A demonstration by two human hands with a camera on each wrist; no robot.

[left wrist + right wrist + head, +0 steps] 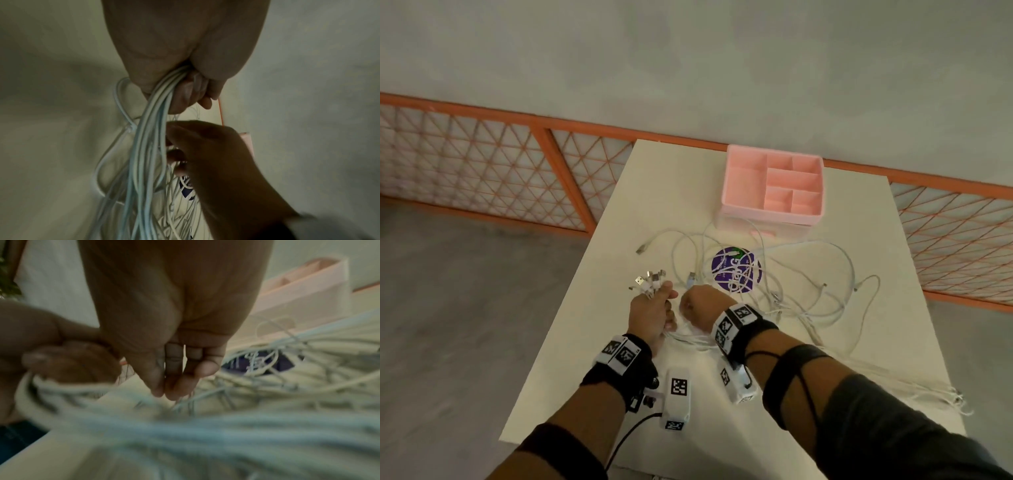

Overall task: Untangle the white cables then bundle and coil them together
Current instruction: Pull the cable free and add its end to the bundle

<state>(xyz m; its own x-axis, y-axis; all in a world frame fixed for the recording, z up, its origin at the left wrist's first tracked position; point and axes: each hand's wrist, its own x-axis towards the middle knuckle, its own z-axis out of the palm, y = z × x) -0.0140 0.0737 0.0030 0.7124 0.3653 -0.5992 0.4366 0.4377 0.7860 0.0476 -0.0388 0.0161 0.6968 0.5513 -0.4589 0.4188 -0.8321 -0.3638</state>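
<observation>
Several white cables (784, 294) are bunched in the left hand (650, 315), fingers curled tight round them, USB plugs (649, 279) fanning out of the fist at centre-left of the head view. Right hand (700, 308) sits just beside it, fingers together and slightly bent; can't tell if it pinches a strand. Remaining loops sprawl over a purple sticker (736, 269) mid-frame, below the pink organizer (774, 186) on the white table (592, 342)

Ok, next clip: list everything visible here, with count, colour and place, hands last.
white cables: many, count unclear, white, tangled over the table's middle and right, some hanging off its right edge
USB plug ends: a cluster, silver and white, sticking up from the left fist
organiser box: one, pink, compartmented, far side of table
round sticker: one, purple, under the cables
table: one, cream
lattice fence: orange, behind the table
left hand: grips the gathered cable bundle
right hand: beside it, pinching thin strands
</observation>
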